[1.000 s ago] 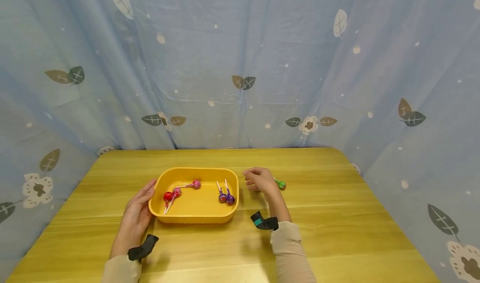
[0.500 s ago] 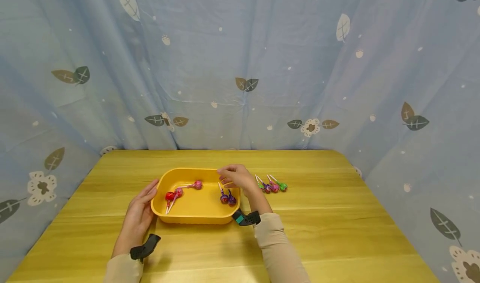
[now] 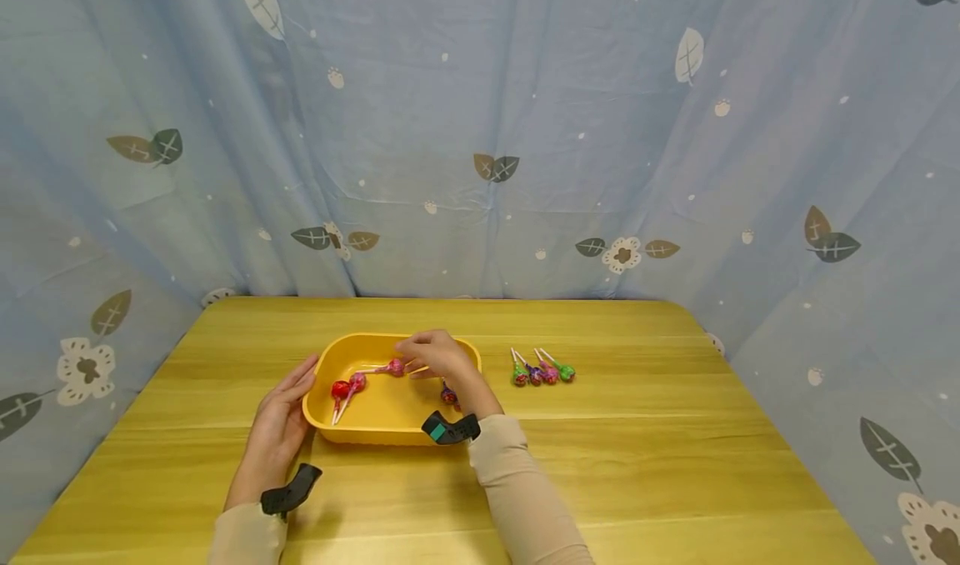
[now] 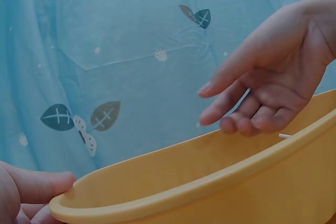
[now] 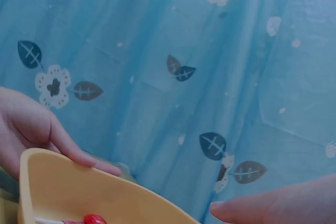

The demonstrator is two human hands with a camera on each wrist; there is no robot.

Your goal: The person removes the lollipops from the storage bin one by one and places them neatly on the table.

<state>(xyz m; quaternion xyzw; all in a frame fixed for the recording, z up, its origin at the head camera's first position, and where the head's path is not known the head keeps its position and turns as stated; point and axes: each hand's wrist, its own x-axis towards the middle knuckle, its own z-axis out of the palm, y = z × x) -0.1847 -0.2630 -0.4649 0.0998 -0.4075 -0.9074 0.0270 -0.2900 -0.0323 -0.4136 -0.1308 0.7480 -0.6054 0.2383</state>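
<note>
Our R grip [image 3: 435, 355] is shifted L vs. the prev. frame: from the R end of the yellow tub [image 3: 367, 436] to above its rear mid part. Our L grip [image 3: 277, 412] stays put at the tub's L end.

R grip is relaxed, fingers a bit bent, w/ nothing held; L wrist view shows it above the tub, palm side visible. In the head view its fingertips are near the head of the rear pink lollipop [image 3: 394, 367], but we can't tell if they touch. L grip has its fingers fairly straight along the tub's outer wall, touching it.

In the tub, L side, we see a red lollipop [image 3: 340, 389] w/ the front pink lollipop [image 3: 357, 382] right beside it. R side has a purple lollipop [image 3: 448, 395], partly hidden by our R arm.

On the bench [image 3: 675, 432], R of the tub, we've 4 more in a row, L to R: green lollipop [image 3: 520, 377], bench purple lollipop [image 3: 536, 376], bench pink lollipop [image 3: 551, 375], 2nd green lollipop [image 3: 567, 373]; sticks point away from us. Blue curtain [image 3: 420, 115] w/ leaf & flower prints hangs behind.
</note>
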